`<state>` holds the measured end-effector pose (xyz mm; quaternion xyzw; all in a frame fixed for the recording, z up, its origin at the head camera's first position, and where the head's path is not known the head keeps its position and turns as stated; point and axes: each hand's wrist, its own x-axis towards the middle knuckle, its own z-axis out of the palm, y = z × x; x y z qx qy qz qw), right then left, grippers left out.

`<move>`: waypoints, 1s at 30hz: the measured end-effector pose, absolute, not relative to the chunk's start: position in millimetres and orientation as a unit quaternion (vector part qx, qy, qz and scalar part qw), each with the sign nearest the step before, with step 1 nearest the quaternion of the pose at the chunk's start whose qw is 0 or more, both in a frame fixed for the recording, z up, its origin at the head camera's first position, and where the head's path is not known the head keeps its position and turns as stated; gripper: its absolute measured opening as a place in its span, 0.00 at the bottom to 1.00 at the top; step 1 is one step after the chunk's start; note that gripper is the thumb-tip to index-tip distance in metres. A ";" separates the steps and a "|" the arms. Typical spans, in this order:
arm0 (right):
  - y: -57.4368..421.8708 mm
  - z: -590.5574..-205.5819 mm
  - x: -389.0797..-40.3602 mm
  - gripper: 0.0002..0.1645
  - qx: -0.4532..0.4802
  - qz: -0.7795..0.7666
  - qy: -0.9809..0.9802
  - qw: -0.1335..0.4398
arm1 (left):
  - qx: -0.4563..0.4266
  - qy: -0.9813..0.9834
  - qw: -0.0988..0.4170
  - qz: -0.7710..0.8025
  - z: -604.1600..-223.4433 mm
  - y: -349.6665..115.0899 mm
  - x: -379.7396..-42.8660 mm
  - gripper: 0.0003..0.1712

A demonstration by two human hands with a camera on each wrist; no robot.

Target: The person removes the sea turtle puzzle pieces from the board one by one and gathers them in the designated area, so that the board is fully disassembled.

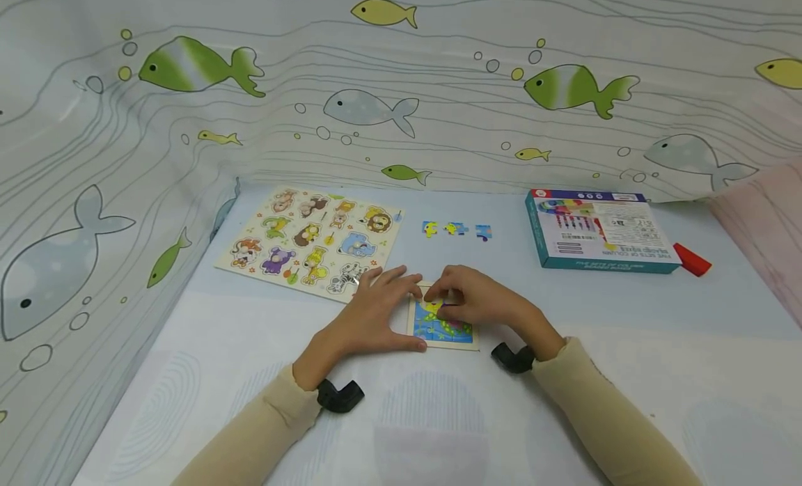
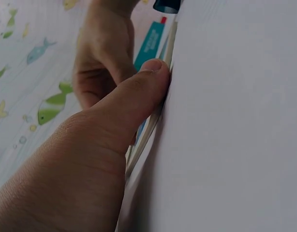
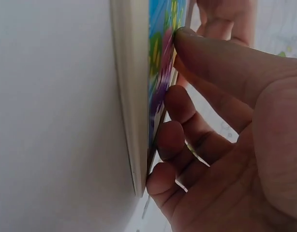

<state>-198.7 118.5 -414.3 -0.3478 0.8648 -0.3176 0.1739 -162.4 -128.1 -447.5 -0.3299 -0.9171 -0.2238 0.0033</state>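
Note:
A small jigsaw puzzle (image 1: pixel 441 331) in a pale wooden frame lies on the table, its picture blue, green and yellow. My left hand (image 1: pixel 379 312) spans its left side with fingers spread. The left thumb (image 2: pixel 151 79) lies straight along the frame's near edge, and the index fingertip reaches the far edge. Over the puzzle's right part bends my right hand (image 1: pixel 479 296). Its thumb (image 3: pixel 197 43) touches the picture while other fingertips rest along the frame's edge. The right fingers cover part of the picture; I cannot tell whether they pinch a piece.
Several loose jigsaw pieces (image 1: pixel 456 229) lie beyond the puzzle. A wooden animal board (image 1: pixel 299 239) lies at the back left, close to my left fingers. At the back right is a teal box (image 1: pixel 601 232), with a red object (image 1: pixel 692 260) beside it. A fish-patterned sheet (image 1: pixel 464 134) rises behind.

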 end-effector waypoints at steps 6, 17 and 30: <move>117.5 -413.3 -197.0 0.13 -0.355 -0.306 0.865 0.180 | -0.328 -0.920 0.008 -0.214 -447.8 -127.8 -161.9 0.43; 117.3 -415.6 -195.3 0.14 -0.366 -0.301 0.861 0.183 | -0.328 -0.924 0.015 -0.196 -447.3 -127.4 -161.6 0.42; 115.0 -413.8 -192.0 0.14 -0.367 -0.298 0.862 0.184 | -0.330 -0.924 0.012 -0.191 -448.3 -127.3 -161.7 0.42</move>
